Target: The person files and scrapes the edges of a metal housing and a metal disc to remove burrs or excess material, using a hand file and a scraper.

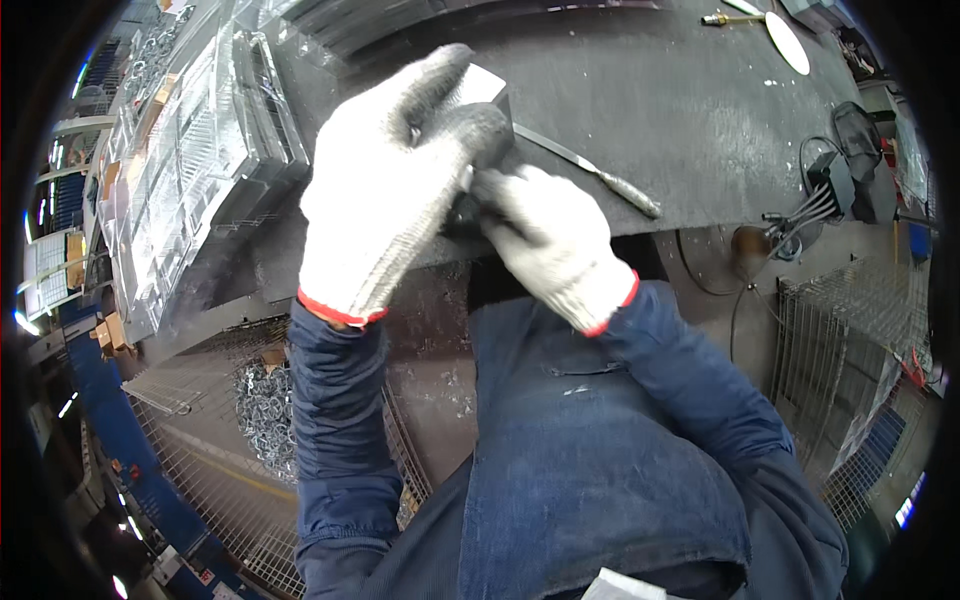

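Both hands wear white knit gloves with dark grey fingertips and red cuffs, and they meet above the near part of the dark workbench [640, 90]. My left hand [385, 180] is closed, its fingers bent around something mostly hidden. Pale, flat-faced, and boxy, a block [486, 84] shows past its fingers; whether the hand grips it or it stands behind, I cannot tell. Pressed against the left fingertips, my right hand [555, 235] is closed in a pinch, slightly blurred. What it pinches is hidden. Just beyond lies a file-like tool [585, 168] with a worn handle.
Stacked metal parts in clear plastic [190, 170] fill the left side. Below them, a wire basket [215, 480] holds shiny metal pieces [264, 415]. A white oval piece [787, 43] lies at the far right. Cables [800, 215] hang near a wire cage [830, 340] at right.
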`<action>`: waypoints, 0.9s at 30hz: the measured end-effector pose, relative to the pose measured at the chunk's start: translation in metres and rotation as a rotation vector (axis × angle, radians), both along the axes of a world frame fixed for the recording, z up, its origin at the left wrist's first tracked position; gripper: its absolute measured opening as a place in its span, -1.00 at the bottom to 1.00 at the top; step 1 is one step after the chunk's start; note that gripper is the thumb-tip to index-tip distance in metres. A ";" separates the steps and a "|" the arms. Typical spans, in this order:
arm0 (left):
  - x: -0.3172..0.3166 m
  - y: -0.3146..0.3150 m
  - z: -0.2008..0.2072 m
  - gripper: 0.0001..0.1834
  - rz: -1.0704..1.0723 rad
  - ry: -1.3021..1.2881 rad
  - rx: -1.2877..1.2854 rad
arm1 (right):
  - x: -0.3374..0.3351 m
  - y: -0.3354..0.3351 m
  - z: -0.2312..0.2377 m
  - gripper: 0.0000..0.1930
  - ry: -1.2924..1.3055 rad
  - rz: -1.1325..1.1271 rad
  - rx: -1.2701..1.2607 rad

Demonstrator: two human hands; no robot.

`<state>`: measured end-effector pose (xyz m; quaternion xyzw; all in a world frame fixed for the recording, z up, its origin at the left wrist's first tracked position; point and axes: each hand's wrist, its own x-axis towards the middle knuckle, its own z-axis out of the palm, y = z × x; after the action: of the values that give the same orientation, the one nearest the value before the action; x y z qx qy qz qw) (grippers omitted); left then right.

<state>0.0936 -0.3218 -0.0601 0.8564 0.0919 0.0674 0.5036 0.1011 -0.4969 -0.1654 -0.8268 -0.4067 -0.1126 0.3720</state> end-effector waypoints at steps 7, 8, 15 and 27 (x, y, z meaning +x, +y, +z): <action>-0.002 -0.002 -0.001 -0.44 0.008 0.020 0.132 | -0.005 -0.044 0.025 -0.73 1.265 -0.127 0.365; -0.001 -0.004 -0.001 -0.44 0.002 0.002 0.115 | -0.011 -0.039 0.021 -0.74 1.088 -0.129 0.454; 0.001 0.001 -0.004 -0.45 -0.018 -0.024 0.087 | -0.009 -0.034 0.012 -0.77 0.475 -0.061 0.351; -0.002 0.003 -0.009 -0.43 -0.014 -0.060 0.157 | 0.019 -0.018 0.037 -0.78 1.010 0.016 0.272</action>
<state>0.0913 -0.3184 -0.0688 0.8914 0.0653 0.0964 0.4380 0.1204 -0.5152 -0.1282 -0.7191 -0.1647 0.2510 0.6267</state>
